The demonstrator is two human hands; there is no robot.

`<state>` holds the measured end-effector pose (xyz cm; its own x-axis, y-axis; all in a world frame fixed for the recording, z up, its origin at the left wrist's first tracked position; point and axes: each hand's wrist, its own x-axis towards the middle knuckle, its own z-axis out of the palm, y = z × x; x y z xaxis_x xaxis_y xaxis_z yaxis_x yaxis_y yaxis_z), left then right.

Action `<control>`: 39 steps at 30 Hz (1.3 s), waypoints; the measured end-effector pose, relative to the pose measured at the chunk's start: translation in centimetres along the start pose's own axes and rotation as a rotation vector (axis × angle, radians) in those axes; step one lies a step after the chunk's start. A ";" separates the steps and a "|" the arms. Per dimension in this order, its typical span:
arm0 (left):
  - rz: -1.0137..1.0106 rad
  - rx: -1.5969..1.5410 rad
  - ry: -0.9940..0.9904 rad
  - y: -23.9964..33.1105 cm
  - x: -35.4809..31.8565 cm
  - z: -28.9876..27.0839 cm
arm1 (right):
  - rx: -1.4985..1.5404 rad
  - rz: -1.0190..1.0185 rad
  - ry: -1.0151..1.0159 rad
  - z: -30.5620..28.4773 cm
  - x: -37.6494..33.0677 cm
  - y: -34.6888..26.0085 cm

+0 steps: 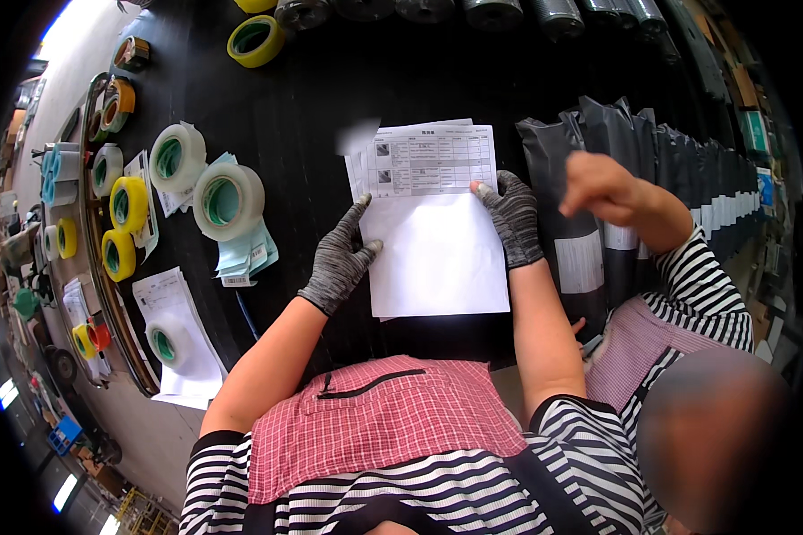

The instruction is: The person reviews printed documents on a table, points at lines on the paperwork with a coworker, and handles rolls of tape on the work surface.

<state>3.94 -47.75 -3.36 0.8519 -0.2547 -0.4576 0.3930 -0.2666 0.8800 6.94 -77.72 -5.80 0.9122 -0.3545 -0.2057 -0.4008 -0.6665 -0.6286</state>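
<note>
A stack of white paper sheets [433,254] lies on the black table [330,98] in front of me, with a printed table across its top part. My left hand [339,260], in a grey knit glove, rests on the left edge of the sheets with fingers spread. My right hand [511,218], also gloved in grey, presses on the right edge of the sheets near the printed table. Neither hand closes around anything.
Another person in a striped shirt stands at my right, their bare hand [602,187] over a row of black mailer bags [616,152]. Rolls of clear tape [227,201] and yellow tape [127,205] lie left, with paper slips [183,343]. Dark rolls line the far edge.
</note>
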 end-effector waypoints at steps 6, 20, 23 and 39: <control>0.067 -0.027 0.000 -1.6 0.3 -0.3 | 0.140 0.002 -0.098 -1.0 -0.3 -1.4; 0.023 0.050 -0.033 -0.3 0.3 -0.2 | 0.119 -0.015 -0.081 -1.3 -0.3 -1.1; 0.025 0.041 -0.008 -1.2 0.1 -0.2 | 0.073 0.015 -0.082 -1.3 -0.7 -2.6; 0.164 0.125 0.088 -2.8 0.6 0.3 | -0.495 -0.389 -0.346 0.1 -6.6 -5.8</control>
<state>3.19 -47.44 -6.14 0.9300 -0.2230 -0.2921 0.2057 -0.3428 0.9166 3.27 -71.47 -0.92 0.9387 0.1426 -0.3138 0.0416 -0.9506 -0.3077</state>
